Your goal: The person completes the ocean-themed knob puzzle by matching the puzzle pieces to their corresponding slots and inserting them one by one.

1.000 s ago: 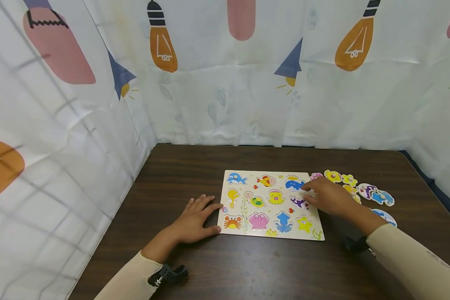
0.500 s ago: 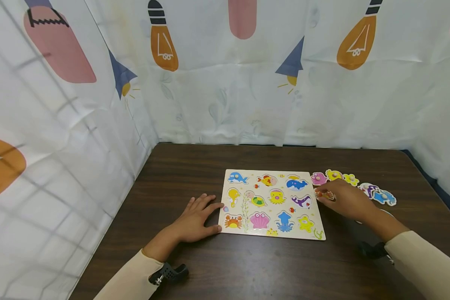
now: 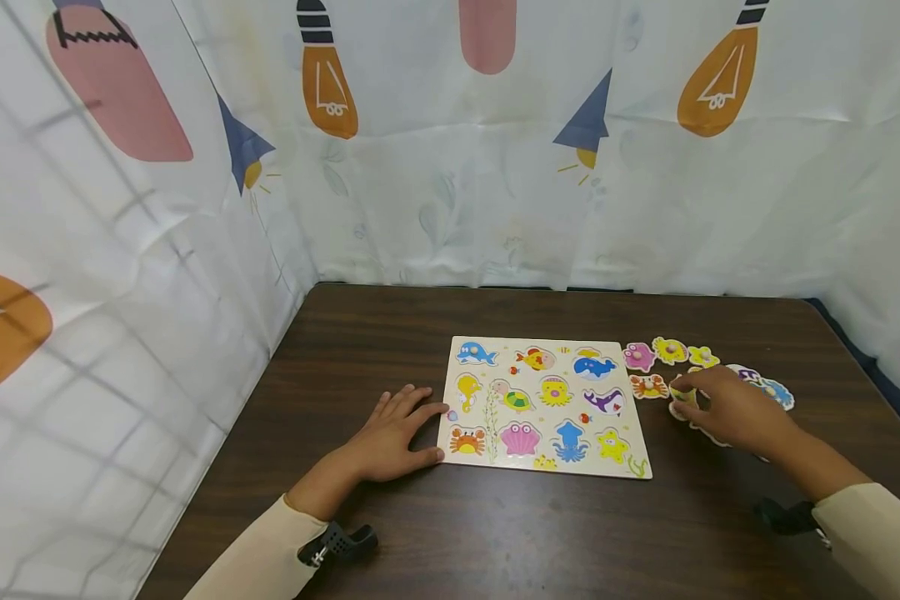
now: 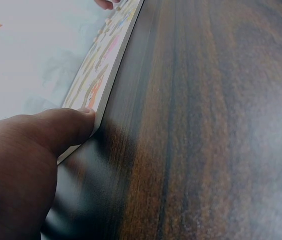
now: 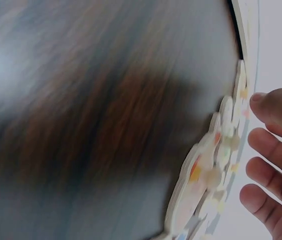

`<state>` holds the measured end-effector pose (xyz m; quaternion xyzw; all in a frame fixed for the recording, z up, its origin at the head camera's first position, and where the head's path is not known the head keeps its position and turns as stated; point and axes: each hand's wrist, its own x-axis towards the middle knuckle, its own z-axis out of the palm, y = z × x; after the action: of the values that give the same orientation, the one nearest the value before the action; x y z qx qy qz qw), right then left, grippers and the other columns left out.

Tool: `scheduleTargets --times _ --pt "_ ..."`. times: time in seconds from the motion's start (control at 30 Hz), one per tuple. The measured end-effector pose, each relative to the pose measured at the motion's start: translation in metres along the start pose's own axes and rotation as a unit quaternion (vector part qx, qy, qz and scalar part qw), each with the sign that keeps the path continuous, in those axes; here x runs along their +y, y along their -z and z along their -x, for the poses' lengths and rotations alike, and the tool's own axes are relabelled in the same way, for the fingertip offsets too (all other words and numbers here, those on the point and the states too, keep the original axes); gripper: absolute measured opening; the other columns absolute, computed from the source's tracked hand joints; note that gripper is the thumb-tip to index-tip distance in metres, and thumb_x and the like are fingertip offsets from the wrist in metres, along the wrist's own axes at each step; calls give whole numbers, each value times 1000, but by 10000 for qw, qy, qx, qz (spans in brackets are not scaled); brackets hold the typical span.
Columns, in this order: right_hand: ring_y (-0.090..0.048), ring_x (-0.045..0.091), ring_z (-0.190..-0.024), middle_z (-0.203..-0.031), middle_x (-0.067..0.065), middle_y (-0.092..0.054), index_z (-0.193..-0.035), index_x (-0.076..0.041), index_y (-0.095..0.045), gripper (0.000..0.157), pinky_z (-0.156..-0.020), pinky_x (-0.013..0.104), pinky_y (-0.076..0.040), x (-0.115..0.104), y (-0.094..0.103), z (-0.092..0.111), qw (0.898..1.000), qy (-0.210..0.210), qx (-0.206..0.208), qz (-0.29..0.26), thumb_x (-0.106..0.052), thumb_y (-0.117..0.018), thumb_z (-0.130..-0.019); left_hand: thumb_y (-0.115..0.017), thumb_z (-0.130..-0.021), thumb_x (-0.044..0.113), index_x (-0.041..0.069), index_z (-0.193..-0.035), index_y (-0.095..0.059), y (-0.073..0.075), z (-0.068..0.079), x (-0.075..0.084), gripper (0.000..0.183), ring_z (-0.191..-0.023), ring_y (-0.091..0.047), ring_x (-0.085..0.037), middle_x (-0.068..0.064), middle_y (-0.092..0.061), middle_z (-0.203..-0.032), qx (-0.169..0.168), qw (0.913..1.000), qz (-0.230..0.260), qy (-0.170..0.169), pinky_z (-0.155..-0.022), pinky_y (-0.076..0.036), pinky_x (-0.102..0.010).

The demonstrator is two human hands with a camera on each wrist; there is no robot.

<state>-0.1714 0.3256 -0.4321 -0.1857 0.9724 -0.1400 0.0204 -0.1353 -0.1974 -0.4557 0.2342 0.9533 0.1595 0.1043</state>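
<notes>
A peg puzzle board (image 3: 522, 463) with printed sea animals lies flat on the dark table. My left hand (image 3: 390, 442) rests spread beside its left side, index fingertip and thumb at the edge; in the left wrist view the thumb (image 4: 66, 125) touches the board's corner. My right hand (image 3: 735, 408) is over the loose puzzle pieces to the right, with thumb and index finger around a yellowish piece (image 3: 682, 396) in the head view. In the right wrist view its loosely bent fingers stand apart from the pieces, holding nothing. An orange crab piece (image 3: 648, 387) lies just left of it.
Beyond the right hand lie a pink piece (image 3: 639, 357), a yellow fish piece (image 3: 670, 350), a yellow star piece (image 3: 702, 357) and a blue piece (image 3: 778, 392). Several pieces are partly hidden under the hand. A printed white curtain (image 3: 450, 200) stands behind the table (image 3: 390, 333).
My right hand has moved right, from the board's right part, past the crab piece, to over the loose pieces. The crab piece is now uncovered. The left hand has stayed put.
</notes>
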Motion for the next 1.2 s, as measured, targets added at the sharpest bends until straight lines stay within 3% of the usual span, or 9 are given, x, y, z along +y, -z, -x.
scheduleTargets --times 0.13,0.27,0.37,0.5,0.63,0.83,1.2 --pt "-66 38 -99 -106 14 -72 -112 -3 -75 33 -80 59 -54 8 3 8 9997 166 118 120 -26 -80 -90 -62 -95 61 32 -156 -43 0 0 0 70 -155 -14 -35 -8 -28 -166 1 10000 -10 -1 -121 -5 -60" --pt "-65 21 -86 -96 0 -73 -106 -7 -77 23 -72 46 -56 16 5 12 9992 314 138 208 -21 -82 -88 -62 -95 61 32 -155 -43 0 0 1 70 -155 -14 -35 -8 -28 -166 -7 10000 8 14 -122 -5 -60" --pt "-64 18 -84 -95 -4 -72 -103 -11 -77 19 -72 44 -55 19 5 15 9994 294 46 179 -20 -83 -87 -63 -95 60 32 -156 -43 0 0 1 70 -155 -14 -35 -8 -28 -166 -11 10000 26 29 -122 -4 -60" --pt "-68 24 -89 -97 0 -74 -103 -9 -77 20 -76 50 -57 22 6 21 9994 332 19 124 -19 -83 -86 -62 -95 61 33 -156 -43 0 0 0 70 -155 -14 -34 -7 -27 -166 -7 10000 -5 29 -122 -4 -59" --pt "-70 27 -91 -98 3 -75 -104 -7 -78 22 -73 47 -57 25 6 27 9996 259 -49 122 -19 -82 -87 -62 -95 61 33 -156 -42 -1 0 0 70 -155 -13 -34 -7 -27 -166 -4 10000 -3 20 -122 -4 -59" --pt "-67 18 -85 -96 0 -73 -101 -10 -78 19 -67 39 -56 28 4 33 9996 20 -292 -19 -23 -82 -87 -62 -95 61 33 -156 -43 -1 0 0 70 -155 -14 -34 -7 -28 -165 -1 10000 -19 -18 -122 -5 -60" --pt "-60 10 -80 -96 -3 -71 -101 -11 -77 17 -63 35 -51 32 1 38 9998 134 -145 -8 -21 -82 -87 -63 -95 60 32 -155 -43 0 0 1 70 -155 -13 -32 -7 -28 -166 -9 10000 34 40 -122 -3 -59"
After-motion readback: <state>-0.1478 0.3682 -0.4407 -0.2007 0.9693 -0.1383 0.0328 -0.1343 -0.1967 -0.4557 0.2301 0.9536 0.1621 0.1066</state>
